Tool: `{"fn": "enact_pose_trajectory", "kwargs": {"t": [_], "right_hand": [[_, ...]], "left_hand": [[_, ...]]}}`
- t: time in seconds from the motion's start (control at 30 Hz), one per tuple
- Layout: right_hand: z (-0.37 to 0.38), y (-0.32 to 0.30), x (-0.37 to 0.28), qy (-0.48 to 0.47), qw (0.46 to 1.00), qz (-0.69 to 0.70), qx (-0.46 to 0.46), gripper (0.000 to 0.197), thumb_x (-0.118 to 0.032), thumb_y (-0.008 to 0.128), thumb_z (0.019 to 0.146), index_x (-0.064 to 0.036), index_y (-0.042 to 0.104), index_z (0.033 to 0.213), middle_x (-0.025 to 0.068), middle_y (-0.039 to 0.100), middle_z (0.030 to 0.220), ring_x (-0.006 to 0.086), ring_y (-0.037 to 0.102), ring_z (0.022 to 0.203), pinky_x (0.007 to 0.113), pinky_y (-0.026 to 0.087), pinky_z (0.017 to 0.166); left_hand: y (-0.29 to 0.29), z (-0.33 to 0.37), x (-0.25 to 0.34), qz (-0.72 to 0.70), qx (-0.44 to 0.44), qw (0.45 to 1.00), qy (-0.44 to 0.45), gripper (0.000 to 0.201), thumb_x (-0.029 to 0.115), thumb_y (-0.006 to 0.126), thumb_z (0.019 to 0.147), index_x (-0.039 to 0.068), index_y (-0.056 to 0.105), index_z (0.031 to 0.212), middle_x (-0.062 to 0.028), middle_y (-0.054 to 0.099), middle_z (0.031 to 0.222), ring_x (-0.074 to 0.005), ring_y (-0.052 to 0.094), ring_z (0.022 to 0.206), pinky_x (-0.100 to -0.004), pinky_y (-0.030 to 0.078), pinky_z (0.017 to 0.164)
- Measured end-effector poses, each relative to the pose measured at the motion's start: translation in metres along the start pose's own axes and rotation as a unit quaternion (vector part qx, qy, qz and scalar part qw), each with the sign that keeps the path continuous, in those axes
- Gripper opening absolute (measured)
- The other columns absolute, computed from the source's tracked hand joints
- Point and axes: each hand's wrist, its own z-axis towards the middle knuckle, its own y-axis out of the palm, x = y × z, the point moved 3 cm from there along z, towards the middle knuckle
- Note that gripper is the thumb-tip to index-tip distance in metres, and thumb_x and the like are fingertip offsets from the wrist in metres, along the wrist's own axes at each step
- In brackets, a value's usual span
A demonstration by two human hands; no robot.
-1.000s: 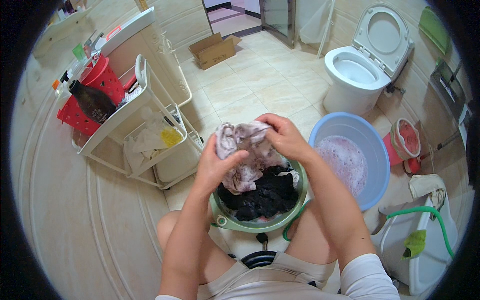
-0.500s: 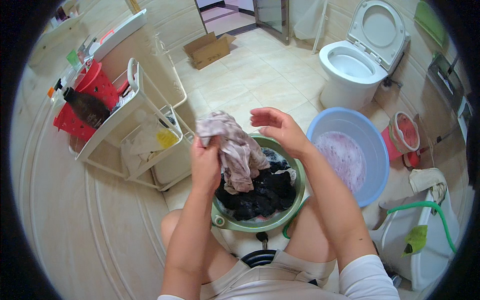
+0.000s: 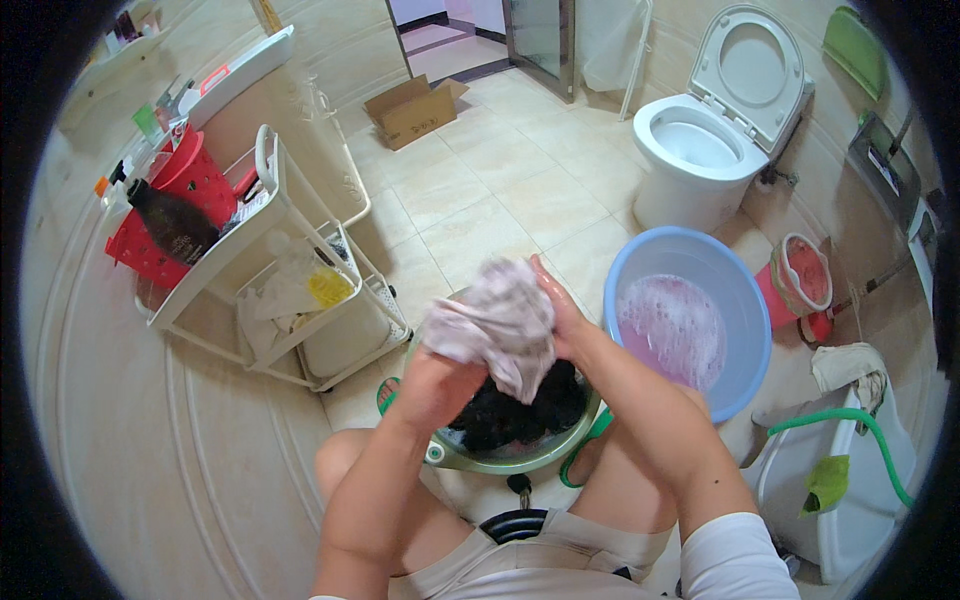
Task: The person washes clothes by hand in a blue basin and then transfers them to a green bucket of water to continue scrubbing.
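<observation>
Now, both hands [image 3: 440, 385] closed on pale cloth [image 3: 495, 325], w/ green basin [image 3: 520, 460] below

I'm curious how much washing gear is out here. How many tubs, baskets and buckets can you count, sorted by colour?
Green basin, holding dark laundry under the patterned cloth in both hands: 1
Blue basin with pink sudsy water: 1
Red baskets, one on the rack and a small bucket by the toilet: 2
White tub with the green hose: 1
Total: 5
</observation>
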Motion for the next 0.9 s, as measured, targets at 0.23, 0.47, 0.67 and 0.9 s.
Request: {"fn": "enact_pose_trajectory", "kwargs": {"t": [0.23,0.47,0.67,0.9], "right_hand": [[0.005,0.010,-0.002,-0.090,0.980,-0.171,0.055,0.035,-0.010,0.065,0.080,-0.0016,0.053,0.112,0.0077,0.062,0.096,0.0161,0.061,0.084,0.031,0.051,0.075],[-0.020,0.037,-0.018,-0.112,0.985,-0.131,0.001,0.041,0.002,0.047,0.071,0.0017,0.051,0.111,0.0084,0.061,0.095,0.0159,0.062,0.080,0.030,0.052,0.072],[-0.034,0.046,-0.014,-0.094,0.963,-0.250,-0.045,0.050,0.002,0.046,0.066,0.0038,0.052,0.116,0.0071,0.061,0.103,0.0145,0.056,0.091,0.024,0.044,0.082],[-0.033,0.034,-0.028,-0.060,0.958,-0.279,-0.020,0.054,0.003,0.043,0.063,0.0034,0.050,0.116,0.0093,0.061,0.101,0.0174,0.059,0.090,0.029,0.048,0.082]], "left_hand": [[-0.036,-0.024,-0.047,0.466,-0.154,0.857,-0.157,0.050,0.006,0.051,0.075,0.003,0.050,0.126,-0.0098,0.045,0.132,-0.0223,0.042,0.122,-0.0323,0.027,0.107],[-0.087,-0.018,-0.025,0.430,0.203,0.872,-0.115,0.028,0.021,0.049,0.087,0.001,0.068,0.092,-0.0062,0.065,0.084,-0.0135,0.058,0.080,-0.0272,0.045,0.078],[-0.069,0.000,-0.025,0.106,0.313,0.943,-0.032,0.035,0.036,0.052,0.093,0.006,0.064,0.105,-0.0024,0.064,0.097,-0.0137,0.055,0.094,-0.0276,0.038,0.089],[-0.095,-0.006,-0.025,0.205,0.325,0.922,-0.043,0.026,0.022,0.060,0.089,0.003,0.060,0.108,-0.0022,0.063,0.099,-0.0118,0.056,0.094,-0.0261,0.041,0.086]]}}
